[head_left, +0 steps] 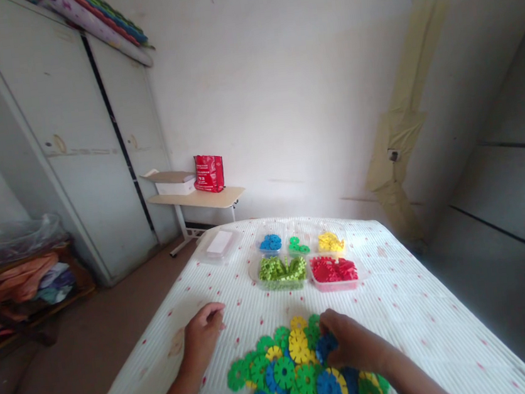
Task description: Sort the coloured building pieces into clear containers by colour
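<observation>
My right hand (pixel 347 339) is at the right side of a loose pile of notched plastic discs (pixel 282 372) in green, yellow and blue. Its fingers and thumb are closed on a blue notched disc (pixel 326 346) over the pile's edge. To the left of the pile, my left hand (pixel 205 330) rests over the tablecloth with its fingers curled in and nothing visible in them. Behind the pile are small clear tubs: light green pieces (pixel 282 269), red pieces (pixel 333 270), blue pieces (pixel 270 243), a few green discs (pixel 298 245) and yellow pieces (pixel 331 241).
A white tablecloth (pixel 412 306) with red specks covers the table. At its far left lies a clear lid (pixel 220 243) with a white card. Beyond stands a small side table (pixel 196 198) with a red bag (pixel 208 173) and a white box (pixel 176 185).
</observation>
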`<state>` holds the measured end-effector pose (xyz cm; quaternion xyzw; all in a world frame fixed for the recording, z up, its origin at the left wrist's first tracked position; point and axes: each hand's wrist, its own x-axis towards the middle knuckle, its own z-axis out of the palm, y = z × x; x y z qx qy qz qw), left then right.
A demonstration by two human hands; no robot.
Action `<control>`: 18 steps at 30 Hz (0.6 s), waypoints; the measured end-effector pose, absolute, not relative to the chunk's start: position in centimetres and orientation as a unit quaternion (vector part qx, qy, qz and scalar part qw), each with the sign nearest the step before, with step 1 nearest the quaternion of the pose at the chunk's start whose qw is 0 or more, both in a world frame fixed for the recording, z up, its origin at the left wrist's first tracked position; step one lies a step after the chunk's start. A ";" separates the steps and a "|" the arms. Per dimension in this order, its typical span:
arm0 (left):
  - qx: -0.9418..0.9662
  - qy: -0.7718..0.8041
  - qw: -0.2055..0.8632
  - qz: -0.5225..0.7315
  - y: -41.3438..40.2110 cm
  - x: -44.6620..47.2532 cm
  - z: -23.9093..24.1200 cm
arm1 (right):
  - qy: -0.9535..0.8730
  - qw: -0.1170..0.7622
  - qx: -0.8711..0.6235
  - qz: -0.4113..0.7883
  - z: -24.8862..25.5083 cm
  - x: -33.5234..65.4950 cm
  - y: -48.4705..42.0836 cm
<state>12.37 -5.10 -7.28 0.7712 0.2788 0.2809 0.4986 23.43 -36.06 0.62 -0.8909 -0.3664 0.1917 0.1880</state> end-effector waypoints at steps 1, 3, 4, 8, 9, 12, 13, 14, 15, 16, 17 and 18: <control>0.771 0.278 0.498 0.281 -5.1 12.4 -7.3 | -0.367 0.188 -0.892 0.186 0.6 23.4 -36.1; 0.772 0.277 0.498 0.282 -5.1 12.4 -7.3 | -0.372 0.181 -0.894 0.169 0.6 23.4 -36.1; 0.773 0.276 0.497 0.282 -5.1 12.4 -7.4 | -0.376 0.176 -0.895 0.161 0.5 23.5 -36.0; 0.773 0.274 0.497 0.283 -5.0 12.4 -7.5 | -0.385 0.146 -0.897 0.158 0.0 23.8 -35.9; 0.773 0.274 0.497 0.283 -5.1 12.4 -7.4 | -0.387 0.144 -0.896 0.163 0.0 23.8 -36.0; 0.775 0.272 0.495 0.284 -5.2 12.3 -7.1 | -0.400 0.184 -0.879 0.185 0.1 24.0 -36.2; 0.777 0.272 0.492 0.283 -5.3 12.3 -7.0 | -0.406 0.209 -0.868 0.194 0.4 24.1 -36.2; 0.779 0.273 0.488 0.282 -5.3 12.3 -6.9 | -0.409 0.236 -0.856 0.208 0.7 24.2 -36.2; 0.782 0.275 0.484 0.282 -5.4 12.3 -6.8 | -0.408 0.262 -0.844 0.229 1.2 24.4 -36.0; 0.783 0.276 0.480 0.282 -5.4 12.3 -6.7 | -0.403 0.283 -0.834 0.251 1.8 24.7 -35.7; 0.785 0.278 0.476 0.283 -5.5 12.4 -6.7 | -0.395 0.298 -0.827 0.266 2.5 25.1 -35.1; 0.785 0.279 0.473 0.285 -5.6 12.4 -6.6 | -0.387 0.308 -0.825 0.274 3.3 25.6 -34.3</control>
